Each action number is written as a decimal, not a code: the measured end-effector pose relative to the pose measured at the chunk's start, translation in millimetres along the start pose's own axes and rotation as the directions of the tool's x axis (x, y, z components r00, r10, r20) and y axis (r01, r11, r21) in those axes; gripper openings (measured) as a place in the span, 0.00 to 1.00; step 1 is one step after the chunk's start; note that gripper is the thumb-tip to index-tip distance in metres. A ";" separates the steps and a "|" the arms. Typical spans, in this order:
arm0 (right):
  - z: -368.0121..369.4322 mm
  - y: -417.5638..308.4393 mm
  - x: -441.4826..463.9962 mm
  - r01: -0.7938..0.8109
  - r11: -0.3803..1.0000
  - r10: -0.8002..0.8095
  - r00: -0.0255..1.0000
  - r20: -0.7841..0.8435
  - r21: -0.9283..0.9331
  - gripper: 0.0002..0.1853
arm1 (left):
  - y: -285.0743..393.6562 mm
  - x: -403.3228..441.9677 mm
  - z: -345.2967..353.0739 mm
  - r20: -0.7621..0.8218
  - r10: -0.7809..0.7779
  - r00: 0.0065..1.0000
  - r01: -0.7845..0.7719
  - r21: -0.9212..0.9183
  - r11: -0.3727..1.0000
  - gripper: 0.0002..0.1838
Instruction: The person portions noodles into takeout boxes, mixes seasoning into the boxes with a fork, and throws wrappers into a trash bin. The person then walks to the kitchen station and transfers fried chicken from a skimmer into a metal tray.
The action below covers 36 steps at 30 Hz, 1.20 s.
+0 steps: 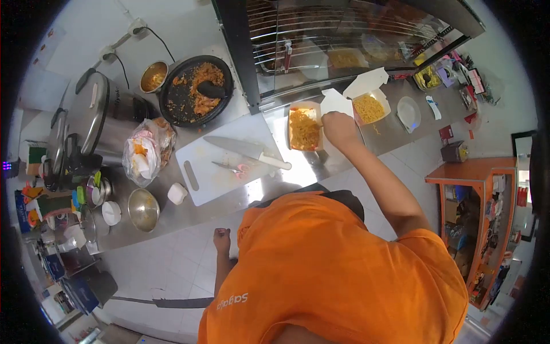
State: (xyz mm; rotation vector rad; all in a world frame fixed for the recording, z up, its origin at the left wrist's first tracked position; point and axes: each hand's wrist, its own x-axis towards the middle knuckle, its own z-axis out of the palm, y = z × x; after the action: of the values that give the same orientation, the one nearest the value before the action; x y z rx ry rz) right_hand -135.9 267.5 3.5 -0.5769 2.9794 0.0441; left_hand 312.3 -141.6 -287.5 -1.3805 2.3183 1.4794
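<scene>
My right hand [341, 131] is closed at the right edge of a paper takeaway box [303, 127] filled with noodles. That box's white lid flap [337, 102] lies beside and partly under my hand; what the fingers hold is hidden. Close by on the right is a second open takeaway box [370, 108] of noodles with its lid raised. My left hand [222, 241] hangs low in front of the counter, fingers curled, and its contents cannot be made out. A large knife [246, 150] and scissors [236, 168] lie on the white cutting board [215, 180] between the hands.
A dark pan [172, 114] with reddish-brown food and a black utensil stands at the back left, near a metal bowl [153, 77]. A plastic bag [140, 155], steel bowl [143, 210] and large cooker [100, 114] occupy the left. A glass-fronted cabinet [344, 34] borders the counter's rear; a white plate [408, 113] sits right.
</scene>
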 end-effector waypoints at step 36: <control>23.3 -1.8 20.2 0.158 0.987 -0.150 0.976 0.158 -0.035 0.09 | 11.2 -32.8 27.3 0.012 -0.094 0.996 0.094 -0.165 0.982 0.10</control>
State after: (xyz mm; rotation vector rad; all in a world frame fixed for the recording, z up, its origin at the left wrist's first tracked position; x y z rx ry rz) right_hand -151.5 259.4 -21.9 -0.7709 2.7816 0.1404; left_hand 313.5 -98.4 -278.6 -1.5009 2.1373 1.6761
